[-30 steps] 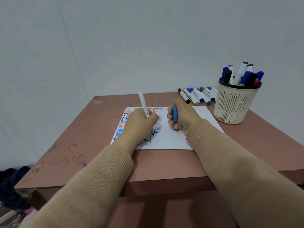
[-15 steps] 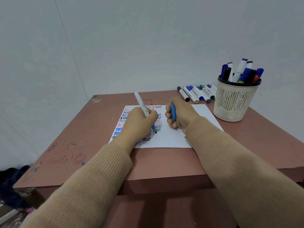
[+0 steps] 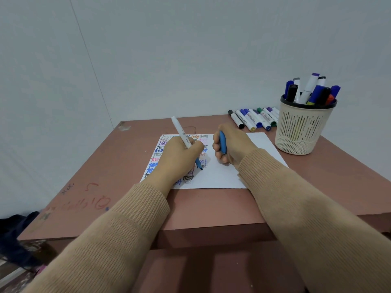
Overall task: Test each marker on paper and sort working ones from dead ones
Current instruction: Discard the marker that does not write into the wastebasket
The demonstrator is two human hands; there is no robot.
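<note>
left hand (image 3: 179, 159) pinches the blue marker (image 3: 182, 134), tip on the paper (image 3: 224, 176); right hand (image 3: 232, 148) fingers curl round its cap (image 3: 222, 142). the left palm, lying over the written words, may smear them.

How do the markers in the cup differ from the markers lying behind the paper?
The cup markers stand on end, leaning at mixed angles; the table markers lie flat, side by side in a row. The cup markers are held in by the slotted cup; the table markers rest loose on the table. Both groups show coloured caps.
</note>
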